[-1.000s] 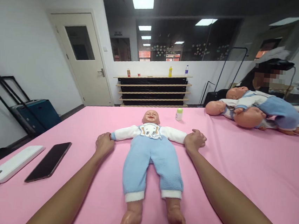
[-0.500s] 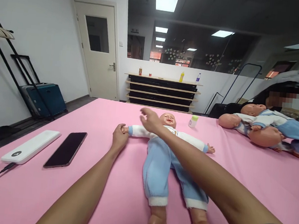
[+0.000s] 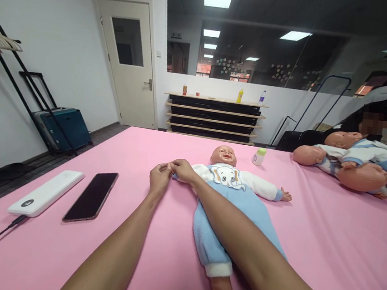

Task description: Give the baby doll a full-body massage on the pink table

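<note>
A baby doll (image 3: 242, 204) in a white and blue outfit with an elephant face on the chest lies on its back on the pink-covered table (image 3: 323, 248). Both my hands meet at the end of its outstretched arm on the left. My left hand (image 3: 159, 177) is closed around the doll's hand, which is mostly hidden by my fingers. My right hand (image 3: 183, 170) pinches at the same small hand, its fingertips touching those of my left. My right forearm crosses over the doll's body and covers one leg. The doll's other arm stretches out to the right, fingers spread.
A white power bank (image 3: 47, 192) with a black cable and a dark phone (image 3: 91, 197) lie at the left. Beyond the doll's head stands a small green-capped bottle (image 3: 258, 156). More dolls (image 3: 363, 177) are piled at the right, near a person (image 3: 370, 121).
My right hand has come from above the doll's shoulder down and left to the doll's hand, uncovering the elephant chest. My left hand has kept its hold. The view has shifted slightly.
</note>
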Motion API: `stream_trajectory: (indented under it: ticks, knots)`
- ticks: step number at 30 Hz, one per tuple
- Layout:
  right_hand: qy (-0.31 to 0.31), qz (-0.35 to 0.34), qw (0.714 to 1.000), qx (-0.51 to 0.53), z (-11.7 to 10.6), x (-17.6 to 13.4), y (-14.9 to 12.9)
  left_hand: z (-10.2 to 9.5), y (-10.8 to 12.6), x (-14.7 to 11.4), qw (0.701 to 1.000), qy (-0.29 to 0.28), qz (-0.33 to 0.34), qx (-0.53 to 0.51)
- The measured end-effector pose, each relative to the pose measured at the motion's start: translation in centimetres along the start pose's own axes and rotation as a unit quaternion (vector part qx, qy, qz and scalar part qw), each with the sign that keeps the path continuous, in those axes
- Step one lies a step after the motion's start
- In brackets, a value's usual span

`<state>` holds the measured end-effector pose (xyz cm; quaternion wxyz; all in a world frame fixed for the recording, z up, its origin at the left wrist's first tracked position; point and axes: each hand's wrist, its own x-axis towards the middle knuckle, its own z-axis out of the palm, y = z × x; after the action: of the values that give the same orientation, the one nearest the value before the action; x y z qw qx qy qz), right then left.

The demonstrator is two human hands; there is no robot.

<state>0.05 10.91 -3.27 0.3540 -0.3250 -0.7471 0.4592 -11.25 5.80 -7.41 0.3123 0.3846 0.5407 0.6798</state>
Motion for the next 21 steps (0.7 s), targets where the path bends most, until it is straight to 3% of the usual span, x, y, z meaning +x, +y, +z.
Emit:
stream_trajectory:
  ticks: [7, 16, 21]
  knots:
    - [0.041, 0.017, 0.996, 0.083, 0.1, 0.1, -0.2, 0.0, 0.9, -1.2, 0.986, -0.006, 0.083, 0.147]
    - [0.108, 0.029, 0.990, 0.082, 0.2, -0.3, -0.4, 0.4, 1.8, -2.0, 0.978, -0.027, 0.093, 0.183]
    - [0.081, 0.022, 0.992, 0.099, 0.4, 0.2, 0.3, 0.5, 2.1, -2.0, 0.967, -0.012, 0.092, 0.235]
